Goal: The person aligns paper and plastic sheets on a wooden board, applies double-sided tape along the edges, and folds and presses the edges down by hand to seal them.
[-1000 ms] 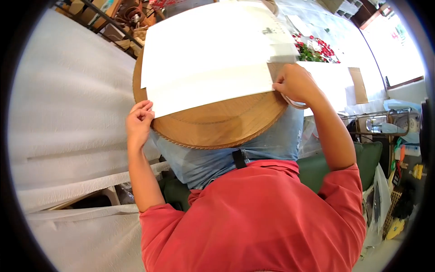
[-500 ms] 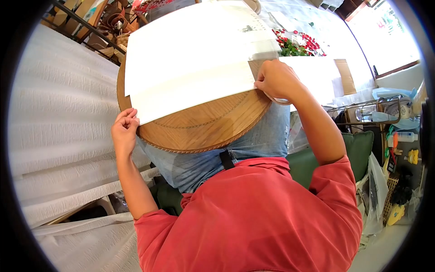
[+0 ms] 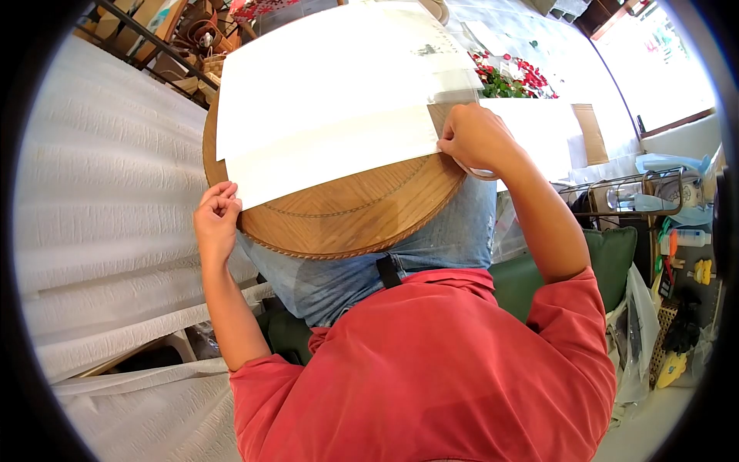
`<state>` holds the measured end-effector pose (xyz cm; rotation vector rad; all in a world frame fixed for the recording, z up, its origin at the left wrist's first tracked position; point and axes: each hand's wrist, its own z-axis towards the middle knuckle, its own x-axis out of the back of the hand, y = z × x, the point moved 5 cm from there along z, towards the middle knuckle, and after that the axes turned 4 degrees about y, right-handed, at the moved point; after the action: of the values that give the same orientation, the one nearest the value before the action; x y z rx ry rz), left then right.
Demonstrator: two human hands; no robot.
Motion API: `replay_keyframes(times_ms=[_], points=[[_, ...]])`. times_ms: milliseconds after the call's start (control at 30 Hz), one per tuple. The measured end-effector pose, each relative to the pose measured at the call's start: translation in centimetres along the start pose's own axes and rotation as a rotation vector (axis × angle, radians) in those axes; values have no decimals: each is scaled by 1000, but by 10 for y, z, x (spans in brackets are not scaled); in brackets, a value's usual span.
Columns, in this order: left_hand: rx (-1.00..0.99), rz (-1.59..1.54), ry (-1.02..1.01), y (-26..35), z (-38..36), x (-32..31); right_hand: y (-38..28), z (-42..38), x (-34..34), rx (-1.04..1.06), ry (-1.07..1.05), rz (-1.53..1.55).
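Head view: atop the round wooden counter (image 3: pixel 354 219), a white sheet (image 3: pixel 331 162) lies between your left hand (image 3: pixel 216 227) and right hand (image 3: pixel 479 138), held apart, each pinching a near corner — seemingly an alignment step — which next calls for even tension.

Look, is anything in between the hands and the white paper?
Nothing visible. The left hand and right hand each touch a near corner of the white paper. A pale curved thing shows below the right hand, not in between.
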<state>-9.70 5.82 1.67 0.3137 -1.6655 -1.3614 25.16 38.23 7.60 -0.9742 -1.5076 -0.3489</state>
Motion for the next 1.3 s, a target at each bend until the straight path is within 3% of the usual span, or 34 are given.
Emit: replay_keyframes(times_ms=[433, 567, 600, 633, 800, 1033, 1100, 1200, 1300], points=[[1, 36, 17, 9, -4, -4, -3, -1, 0, -10, -6, -48], [-42, 21, 29, 1, -3, -3, -1, -3, -4, 46, 105, -55], [-39, 34, 43, 3, -5, -2, -2, -3, -4, 71, 191, -54], [-44, 79, 59, 6, -7, -4, -6, -3, -2, 18, 83, -77], [-70, 344, 152, 13, -14, 0, -13, -6, 1, -15, 61, -103], [-100, 308, 256, -3, -20, 1, -12, -5, 0, -7, 57, -103], [-191, 515, 371, 7, -26, 2, -9, -4, -2, -14, 65, -99], [-312, 339, 208, 55, -47, -53, -7, -3, -6, 20, 155, -128], [-666, 354, -168, 115, -74, -146, -10, -2, -3, 28, 122, -175]])
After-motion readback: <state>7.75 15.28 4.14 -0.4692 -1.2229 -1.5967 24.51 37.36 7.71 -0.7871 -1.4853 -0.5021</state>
